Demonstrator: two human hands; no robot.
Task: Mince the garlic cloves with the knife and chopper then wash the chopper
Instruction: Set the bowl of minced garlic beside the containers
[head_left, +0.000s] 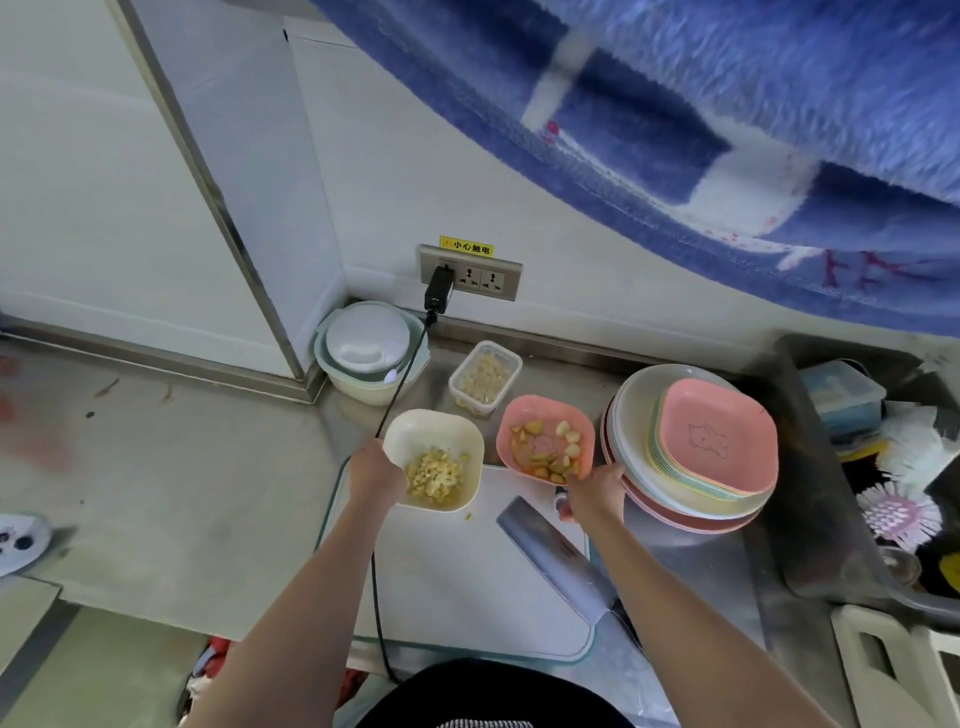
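A knife (553, 558) lay flat on the white board (457, 582), untouched. Beyond it, a cream bowl (434, 457) of minced garlic (434, 475) was gripped at its near-left rim by the left hand (375, 473), and a pink bowl (545, 439) of whole cloves (550, 447) was gripped at its near rim by the right hand (595, 491). Mincing seemed partly done; next, cloves probably needed tipping onto the board. Farthest back, the likely chopper (366, 345) stood against the wall.
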